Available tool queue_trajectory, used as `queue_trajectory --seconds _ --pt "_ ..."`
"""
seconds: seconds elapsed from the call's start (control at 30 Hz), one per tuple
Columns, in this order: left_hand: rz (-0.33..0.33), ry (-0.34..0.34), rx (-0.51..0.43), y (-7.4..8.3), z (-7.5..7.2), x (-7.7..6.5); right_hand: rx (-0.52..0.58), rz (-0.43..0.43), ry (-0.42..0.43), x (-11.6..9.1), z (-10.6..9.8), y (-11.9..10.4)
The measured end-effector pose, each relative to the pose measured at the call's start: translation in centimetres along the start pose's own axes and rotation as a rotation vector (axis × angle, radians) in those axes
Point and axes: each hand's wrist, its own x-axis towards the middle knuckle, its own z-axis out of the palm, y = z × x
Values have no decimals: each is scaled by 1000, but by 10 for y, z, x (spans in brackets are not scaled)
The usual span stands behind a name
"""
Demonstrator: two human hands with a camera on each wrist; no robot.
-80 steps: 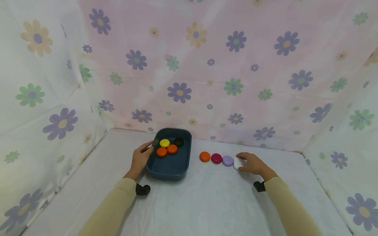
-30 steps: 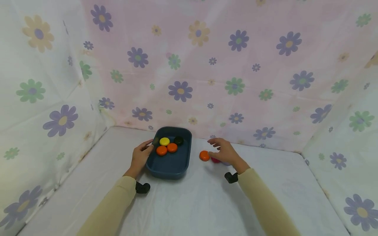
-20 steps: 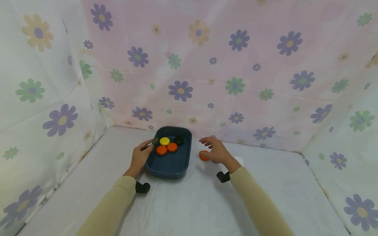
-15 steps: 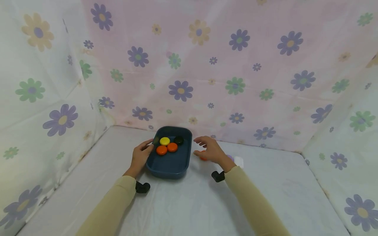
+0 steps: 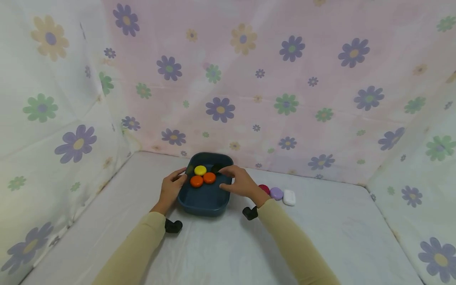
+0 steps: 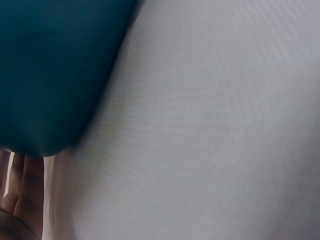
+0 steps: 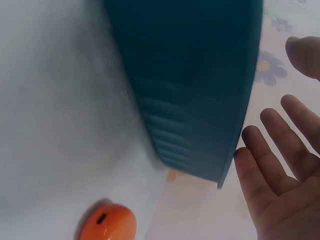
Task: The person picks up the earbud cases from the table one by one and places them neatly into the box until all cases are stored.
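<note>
My left hand (image 5: 171,189) rests against the left side of a dark blue rectangular tray (image 5: 204,210), fingers fairly straight, thumb at the rim. In the left wrist view its fingers (image 6: 31,187) show beyond the tray's corner. My right hand (image 5: 242,183) hovers over the right rim with fingers spread, nothing between them. Inside the tray lie a yellow disc (image 5: 200,170), two orange discs (image 5: 196,181) and a blackish disc (image 5: 215,168). Another orange disc (image 7: 110,223) sits on the table below the right hand, hidden in the head view.
Right of the tray stand a crimson disc (image 5: 264,188), a lavender disc (image 5: 276,193) and a white rounded-square piece (image 5: 289,197) in a row. White cloth covers the table (image 5: 221,253). A flowered sheet (image 5: 249,99) rises behind and at both sides.
My right hand has left the white piece, passed leftward over the row and reached the tray's right rim. The white piece stays on the table. My left hand has kept its place.
</note>
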Motion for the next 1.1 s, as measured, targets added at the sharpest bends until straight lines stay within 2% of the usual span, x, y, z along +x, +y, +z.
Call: queue_trajectory --seconds 0.3,0.5,0.8,1.1 --pt "3 14 -2 -1 -2 0 48 -15 -55 11 13 -2" --pt "-11 0 -13 -1 0 0 28 -11 -58 19 22 3" --pt "-17 -2 -12 -2 2 0 -147 28 -89 31 30 10" --pt "-3 0 -10 -3 0 0 -257 41 -91 48 34 8"
